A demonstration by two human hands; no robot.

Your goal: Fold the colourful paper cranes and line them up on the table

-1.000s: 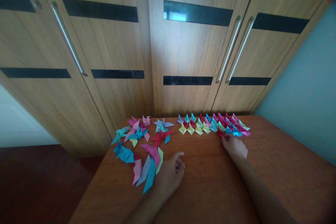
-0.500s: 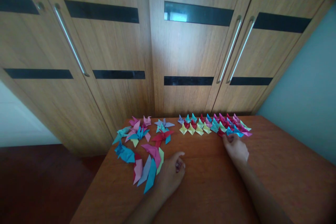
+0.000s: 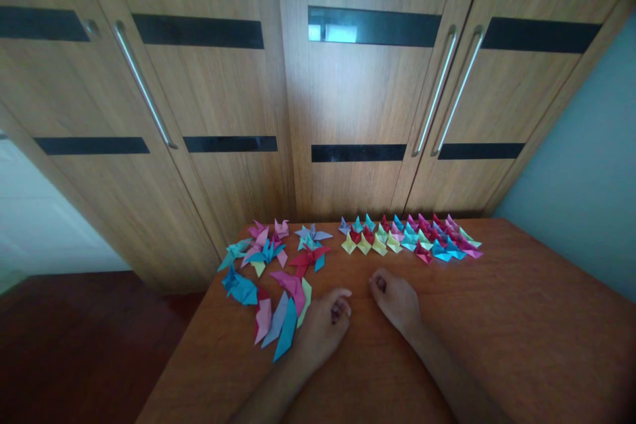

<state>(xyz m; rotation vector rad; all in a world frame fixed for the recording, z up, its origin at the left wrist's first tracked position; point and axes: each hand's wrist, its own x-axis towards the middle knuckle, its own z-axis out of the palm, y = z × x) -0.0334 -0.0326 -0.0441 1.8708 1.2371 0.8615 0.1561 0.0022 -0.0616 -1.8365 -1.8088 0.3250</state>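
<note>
My left hand [image 3: 322,323] rests on the table with its fingers curled in, and nothing shows in them. It lies right beside the loose origami pieces, closest to a light green one [image 3: 305,298] and a long blue one [image 3: 285,332]. My right hand [image 3: 397,299] is also curled closed, with nothing visible in its grip, in front of the rows of small folded paper pieces. Yellow pieces [image 3: 379,245] form the front of these rows. A red piece [image 3: 423,252] sits at the near edge of the rows, beside blue ones [image 3: 440,250].
On the left of the wooden table [image 3: 377,371] lie more loose origami pieces: a crumpled-looking blue one [image 3: 241,287], a pink one [image 3: 291,287] and a red one [image 3: 309,257]. A wooden wardrobe [image 3: 348,99] with metal handles stands directly behind the table.
My right hand has let go of the red piece at the rows and moved left and nearer to me. My left hand has hardly moved. The view has shifted slightly.
</note>
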